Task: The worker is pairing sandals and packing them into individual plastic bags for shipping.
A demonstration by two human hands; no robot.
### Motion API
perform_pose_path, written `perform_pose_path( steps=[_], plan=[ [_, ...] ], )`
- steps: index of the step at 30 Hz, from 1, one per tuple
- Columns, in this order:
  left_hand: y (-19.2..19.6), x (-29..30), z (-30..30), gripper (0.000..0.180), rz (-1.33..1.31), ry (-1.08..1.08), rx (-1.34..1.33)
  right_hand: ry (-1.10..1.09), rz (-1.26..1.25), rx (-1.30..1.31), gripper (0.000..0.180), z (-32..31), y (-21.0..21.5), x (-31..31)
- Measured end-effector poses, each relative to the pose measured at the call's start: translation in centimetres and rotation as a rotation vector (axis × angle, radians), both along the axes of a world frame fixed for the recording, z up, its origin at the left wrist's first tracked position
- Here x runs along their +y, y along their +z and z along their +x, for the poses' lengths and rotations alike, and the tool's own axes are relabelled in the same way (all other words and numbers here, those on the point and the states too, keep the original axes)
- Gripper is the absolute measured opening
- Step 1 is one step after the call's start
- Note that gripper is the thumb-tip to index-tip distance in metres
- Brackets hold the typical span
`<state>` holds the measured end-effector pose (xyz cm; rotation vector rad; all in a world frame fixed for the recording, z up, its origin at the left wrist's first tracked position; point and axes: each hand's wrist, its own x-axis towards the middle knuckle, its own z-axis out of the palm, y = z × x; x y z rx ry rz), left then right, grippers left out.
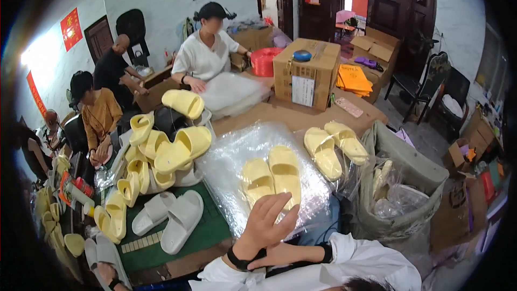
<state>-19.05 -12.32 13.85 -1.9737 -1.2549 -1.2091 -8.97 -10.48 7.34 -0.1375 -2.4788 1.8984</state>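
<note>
My left hand (pixel 269 216) is open with its fingers spread. It hovers over or touches the near end of a pair of yellow slide slippers (pixel 271 171); contact is unclear. The pair lies side by side on a stack of clear plastic bags (pixel 226 153). My right hand (pixel 272 256) crosses to my left wrist, where its fingers are on a black wristband (pixel 240 261); the rest is partly hidden. To the right, another yellow pair (pixel 322 153) sits in clear plastic. Grey slippers (pixel 183 221) rest on a green mat (pixel 212 226) at left.
A pile of yellow slippers (pixel 180 148) stands left of the bags. At right is a large sack (pixel 398 183) with bagged items inside. A carton (pixel 307 70) stands at the back of the table. Several people work nearby; another person's hand (pixel 107 272) touches grey slippers at lower left.
</note>
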Motion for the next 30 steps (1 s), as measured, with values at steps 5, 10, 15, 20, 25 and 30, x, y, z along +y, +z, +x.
perform_pose_path(
  steps=[5,10,15,20,25,30],
  plan=[
    [-0.1,0.4,-0.5,0.032,-0.118,0.02,-0.176,-0.013,-0.332,0.048,0.067,0.2,0.7,0.7],
    [0.3,0.0,-1.3,0.029,-0.205,0.058,-0.33,0.259,0.035,0.168,0.057,1.6,2.3,2.2],
    [-3.1,-2.4,-2.4,0.055,-0.574,0.267,-0.311,0.49,-0.386,0.124,0.03,8.2,3.8,9.3],
    [-5.7,-3.0,0.3,0.102,-1.013,0.322,-0.084,-0.063,0.173,0.027,0.041,9.8,-1.3,8.7],
    [-9.8,-1.9,-0.7,0.058,-0.914,0.416,0.056,-0.409,0.475,0.087,0.069,4.2,-4.0,8.7],
    [-9.7,-1.8,-1.0,0.046,-0.92,0.316,-0.206,-0.466,0.848,-0.044,0.07,1.2,-6.0,9.2]
  ],
)
